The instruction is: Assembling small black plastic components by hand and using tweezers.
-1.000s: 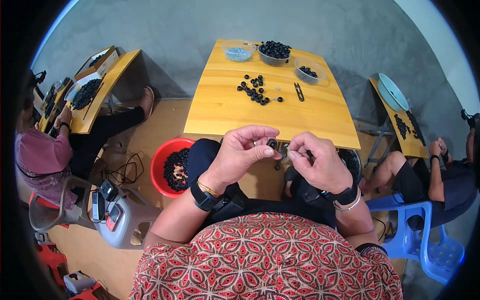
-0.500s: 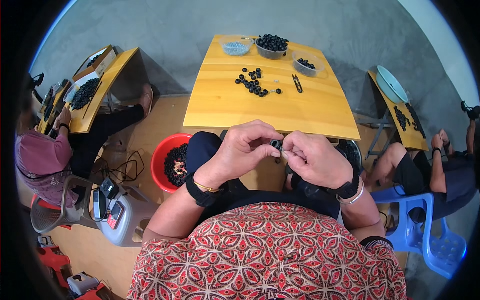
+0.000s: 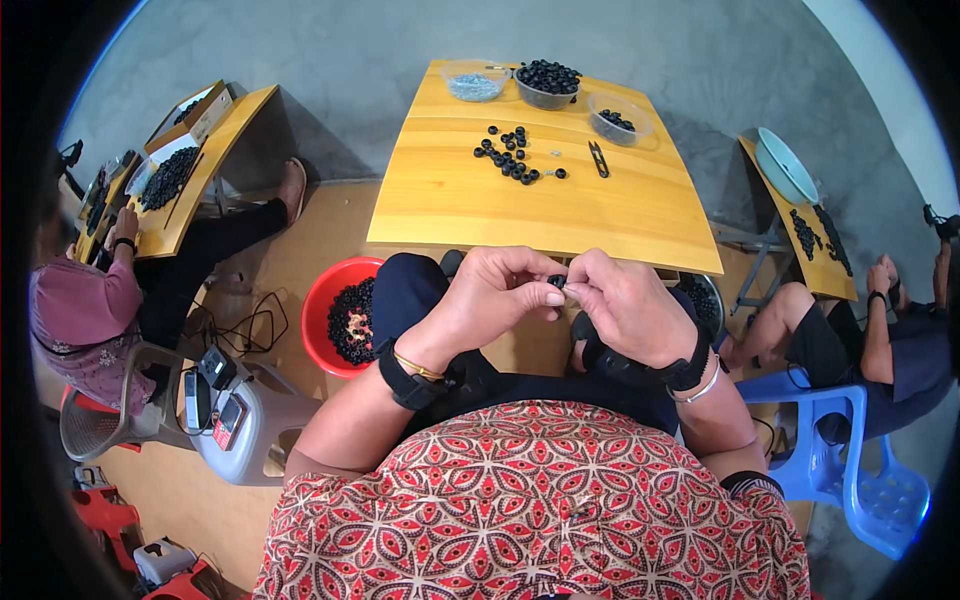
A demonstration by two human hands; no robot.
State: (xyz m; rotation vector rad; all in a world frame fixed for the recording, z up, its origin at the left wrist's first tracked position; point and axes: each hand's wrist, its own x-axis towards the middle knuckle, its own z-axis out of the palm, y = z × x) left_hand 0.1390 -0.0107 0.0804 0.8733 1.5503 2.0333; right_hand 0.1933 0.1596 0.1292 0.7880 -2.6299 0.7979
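Just in front of the table's near edge, my left hand (image 3: 485, 300) pinches a small black ring-shaped part (image 3: 556, 282) between thumb and fingertips. My right hand (image 3: 635, 308) is closed with its fingertips against that part's right side; whatever tiny thing it pinches is hidden. On the yellow wooden table (image 3: 440, 215) beyond lie several loose black ring-shaped parts (image 3: 516, 172). A few tiny silvery pieces are beside them. To their right rests a pair of black snips (image 3: 599, 160).
Along the table's far side stand a clear tub of small bluish pieces (image 3: 473, 88), a heaped tub of black parts (image 3: 548, 78) and another tub (image 3: 633, 128). A red basin (image 3: 313, 320) sits at floor level, left. People work at side tables; a blue chair (image 3: 850, 450) stands right.
Both hands stay together around the black part, with the fingertips shifted slightly and the left thumb turned more over it. The table sits a little higher in view.
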